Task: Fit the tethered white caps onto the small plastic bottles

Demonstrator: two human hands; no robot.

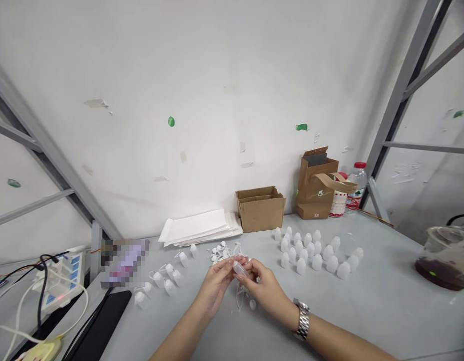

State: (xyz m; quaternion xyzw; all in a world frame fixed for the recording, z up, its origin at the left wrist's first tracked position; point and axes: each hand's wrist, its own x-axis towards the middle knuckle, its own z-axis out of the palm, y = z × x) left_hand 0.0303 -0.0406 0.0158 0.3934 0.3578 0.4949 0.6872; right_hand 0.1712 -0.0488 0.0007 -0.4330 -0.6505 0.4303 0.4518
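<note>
Head view: left hand (217,283) and right hand (262,282) both pinch a small clear container (241,269) above the desk (232,343), well short of its back edge. Caution: weak or uneven fingertip pressure could let it slip, scattering the white pieces (223,244) beyond.

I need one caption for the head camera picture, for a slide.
Left hand and right hand holding a translucent piece above a grey table.

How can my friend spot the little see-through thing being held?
Over the grey table, find where the left hand and right hand come together. Between them is the small see-through piece. Unlike the whitish pieces standing on the table, it's held in fingers.
</note>
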